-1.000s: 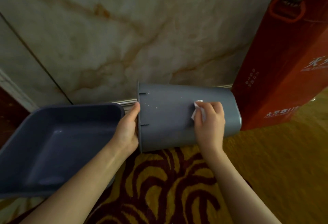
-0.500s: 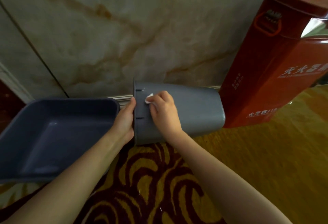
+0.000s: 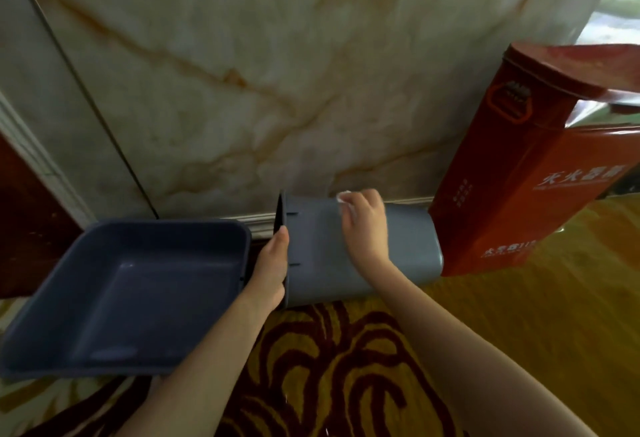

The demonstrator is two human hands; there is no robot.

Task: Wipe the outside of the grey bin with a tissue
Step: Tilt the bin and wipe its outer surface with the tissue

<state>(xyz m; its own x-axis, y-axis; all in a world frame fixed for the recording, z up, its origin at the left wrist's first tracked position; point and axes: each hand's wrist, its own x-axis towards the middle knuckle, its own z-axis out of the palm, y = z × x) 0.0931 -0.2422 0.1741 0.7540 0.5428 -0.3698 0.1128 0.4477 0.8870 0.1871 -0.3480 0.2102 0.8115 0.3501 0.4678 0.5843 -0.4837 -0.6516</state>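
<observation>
1. Grey bin (image 3: pixel 398 249) lies on its side on patterned carpet (image 3: pixel 329 367), mouth to the left, against marble wall (image 3: pixel 277 73).
2. Left hand (image 3: pixel 272 270) grips its rim; right hand (image 3: pixel 365 220) fingers pinch white tissue (image 3: pixel 343 197) on the upper side.
3. Dark tray (image 3: pixel 239 256) just left; red cabinet (image 3: pixel 519 177) right, white characters blurred.

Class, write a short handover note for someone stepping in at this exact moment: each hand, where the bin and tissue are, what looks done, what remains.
Left hand: grips the rim of the grey bin, which lies on its side on the carpet by the marble wall.
Right hand: presses the white tissue against the bin's upper far edge.
Done: wiping is under way on the upward face.
Left: the underside and base cannot be seen; probably turn the bin and wipe them.
</observation>
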